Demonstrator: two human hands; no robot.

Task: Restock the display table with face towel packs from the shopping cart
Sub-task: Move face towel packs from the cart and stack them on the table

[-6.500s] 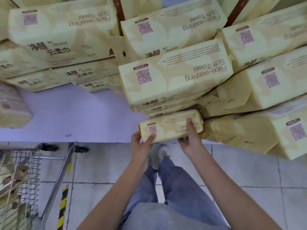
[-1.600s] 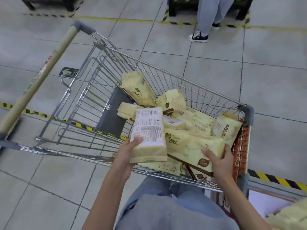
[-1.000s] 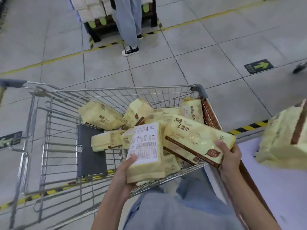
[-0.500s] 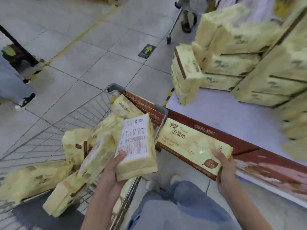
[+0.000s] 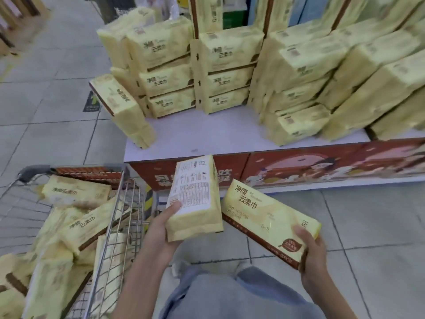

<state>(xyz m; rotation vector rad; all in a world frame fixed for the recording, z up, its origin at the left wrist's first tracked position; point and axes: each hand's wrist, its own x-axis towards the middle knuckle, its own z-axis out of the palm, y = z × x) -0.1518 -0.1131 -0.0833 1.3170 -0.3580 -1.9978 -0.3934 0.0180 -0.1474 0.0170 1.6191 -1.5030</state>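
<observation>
My left hand [image 5: 161, 229] grips a yellow face towel pack [image 5: 195, 203] by its lower end, label side up. Another face towel pack [image 5: 266, 217], turned front side up, is held at its near end by my right hand [image 5: 310, 254]. Both packs hover over the floor just in front of the display table [image 5: 207, 137]. That table carries stacks of the same yellow packs [image 5: 230, 72] at the back and right. The wire shopping cart [image 5: 119, 222] at the lower left holds several more packs [image 5: 76, 194].
One pack [image 5: 124, 111] leans at the table's left corner. The table's red printed front panel [image 5: 299, 166] faces me. My legs in grey trousers stand on the grey tiled floor [image 5: 368, 226] between the cart and the table.
My view has swung from the cart to the display table. Both hands lifted a pack each out of the cart and carried them right, toward the table's front edge.
</observation>
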